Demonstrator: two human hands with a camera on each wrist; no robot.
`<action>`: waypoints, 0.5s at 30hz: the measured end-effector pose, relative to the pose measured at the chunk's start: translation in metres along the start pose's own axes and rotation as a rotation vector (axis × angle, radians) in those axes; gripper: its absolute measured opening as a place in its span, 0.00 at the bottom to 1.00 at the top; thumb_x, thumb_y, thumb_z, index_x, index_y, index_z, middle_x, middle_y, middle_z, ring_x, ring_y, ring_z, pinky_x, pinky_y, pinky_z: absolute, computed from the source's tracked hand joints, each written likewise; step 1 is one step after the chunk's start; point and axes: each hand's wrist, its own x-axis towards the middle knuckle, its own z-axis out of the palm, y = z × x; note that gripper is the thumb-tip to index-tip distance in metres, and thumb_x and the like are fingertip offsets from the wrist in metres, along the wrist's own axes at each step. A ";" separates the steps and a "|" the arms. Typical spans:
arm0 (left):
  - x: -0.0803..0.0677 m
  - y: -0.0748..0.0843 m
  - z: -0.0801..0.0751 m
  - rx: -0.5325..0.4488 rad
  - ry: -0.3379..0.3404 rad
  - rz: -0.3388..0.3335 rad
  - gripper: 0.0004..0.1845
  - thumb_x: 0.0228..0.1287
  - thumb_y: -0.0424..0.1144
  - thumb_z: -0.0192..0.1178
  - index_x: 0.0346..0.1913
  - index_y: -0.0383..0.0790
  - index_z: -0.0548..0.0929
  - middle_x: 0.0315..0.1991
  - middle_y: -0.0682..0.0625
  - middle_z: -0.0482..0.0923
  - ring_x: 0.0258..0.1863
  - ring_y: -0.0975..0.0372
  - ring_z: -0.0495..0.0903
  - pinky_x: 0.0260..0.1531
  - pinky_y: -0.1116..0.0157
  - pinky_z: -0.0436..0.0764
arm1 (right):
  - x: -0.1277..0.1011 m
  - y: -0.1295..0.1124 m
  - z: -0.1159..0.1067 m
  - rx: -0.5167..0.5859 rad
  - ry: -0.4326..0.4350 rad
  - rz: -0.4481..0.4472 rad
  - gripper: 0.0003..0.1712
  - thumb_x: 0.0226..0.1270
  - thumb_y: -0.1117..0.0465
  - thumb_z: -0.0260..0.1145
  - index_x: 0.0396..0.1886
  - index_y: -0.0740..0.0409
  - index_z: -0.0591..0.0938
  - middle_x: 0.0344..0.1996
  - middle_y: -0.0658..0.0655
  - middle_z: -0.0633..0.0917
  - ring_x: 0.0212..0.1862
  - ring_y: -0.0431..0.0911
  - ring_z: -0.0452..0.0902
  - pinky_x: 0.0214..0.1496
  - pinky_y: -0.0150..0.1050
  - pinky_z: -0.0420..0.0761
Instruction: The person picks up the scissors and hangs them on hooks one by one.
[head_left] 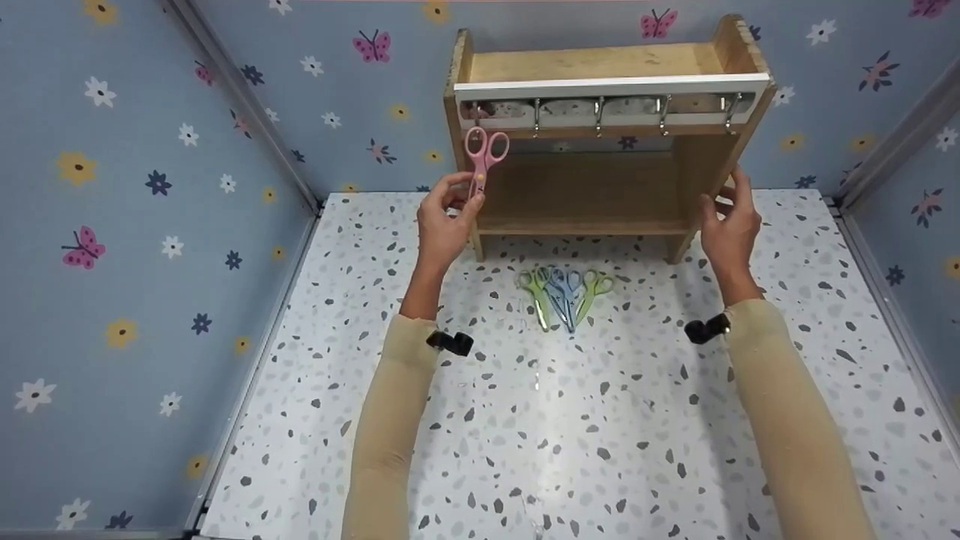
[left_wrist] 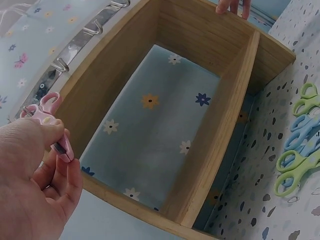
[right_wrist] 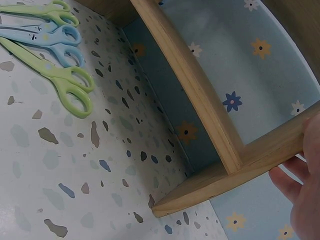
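A pair of pink scissors (head_left: 481, 161) is upright in my left hand (head_left: 446, 225), which pinches it at the blade end. Its finger loops point up, right by the leftmost hook (head_left: 477, 116) of the hook rail (head_left: 600, 88). In the left wrist view a hook tip shows at one loop; whether it bears the scissors I cannot tell. The rail runs across the front of a wooden shelf (head_left: 585, 226). At the shelf's right side panel, my right hand (head_left: 731, 225) grips the edge; part of its fingers is hidden behind the panel.
Green scissors (head_left: 538, 292), blue scissors (head_left: 568, 296) and another green pair (head_left: 592, 289) lie together on the speckled tabletop (head_left: 600, 420), in front of the shelf. Patterned panels (head_left: 172, 300) stand at the left, back and right.
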 end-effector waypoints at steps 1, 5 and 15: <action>0.000 -0.001 0.000 -0.002 0.000 0.003 0.18 0.81 0.34 0.69 0.68 0.37 0.86 0.53 0.37 0.92 0.46 0.60 0.85 0.50 0.60 0.85 | 0.000 0.000 0.000 0.003 0.004 -0.005 0.35 0.90 0.60 0.62 0.89 0.41 0.67 0.78 0.59 0.83 0.74 0.57 0.85 0.79 0.54 0.83; 0.001 -0.003 0.001 -0.014 -0.002 0.009 0.18 0.81 0.33 0.69 0.68 0.35 0.86 0.54 0.36 0.92 0.46 0.61 0.86 0.53 0.55 0.85 | -0.001 0.001 0.001 0.006 0.013 -0.019 0.35 0.90 0.62 0.62 0.89 0.44 0.68 0.77 0.62 0.84 0.73 0.58 0.86 0.79 0.57 0.82; 0.002 -0.007 0.003 -0.013 -0.007 -0.033 0.18 0.80 0.34 0.69 0.68 0.38 0.86 0.54 0.38 0.92 0.48 0.59 0.86 0.55 0.62 0.83 | 0.000 0.000 0.001 -0.012 -0.001 0.013 0.35 0.91 0.60 0.60 0.90 0.38 0.67 0.80 0.57 0.81 0.75 0.57 0.84 0.80 0.52 0.82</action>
